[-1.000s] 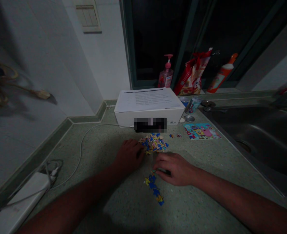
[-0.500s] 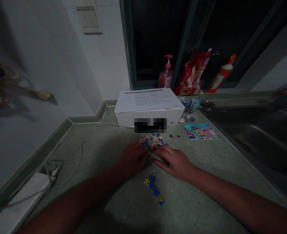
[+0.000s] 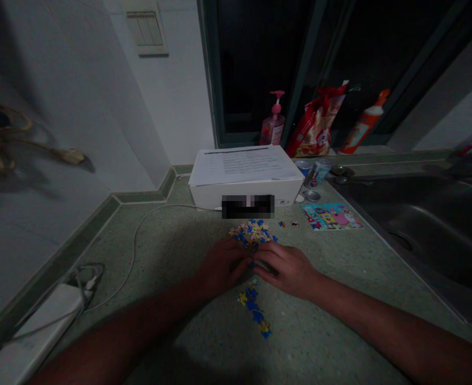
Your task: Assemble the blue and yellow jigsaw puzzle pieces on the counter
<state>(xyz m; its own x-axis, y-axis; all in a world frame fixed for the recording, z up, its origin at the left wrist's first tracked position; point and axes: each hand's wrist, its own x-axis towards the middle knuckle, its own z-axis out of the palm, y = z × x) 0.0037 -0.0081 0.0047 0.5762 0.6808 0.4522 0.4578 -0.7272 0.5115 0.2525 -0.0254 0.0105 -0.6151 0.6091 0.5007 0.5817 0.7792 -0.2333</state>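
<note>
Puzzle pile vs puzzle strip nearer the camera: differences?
The puzzle pile is a broad heap; the puzzle strip is narrow and elongated. The pile lies near the white box; the strip lies farther from it. Both show blue and yellow pieces.

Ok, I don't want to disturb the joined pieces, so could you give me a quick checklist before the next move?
1. Left hand and right hand both in view: ok.
2. Blue piece at the fingertips firmly held: cannot tell; too small and dim.
3. Puzzle strip uncovered by the hands: ok.
4. All other loose pieces gathered in the pile: not ok; two stray pieces lie to its right.
5. Picture card face up: ok.
</note>
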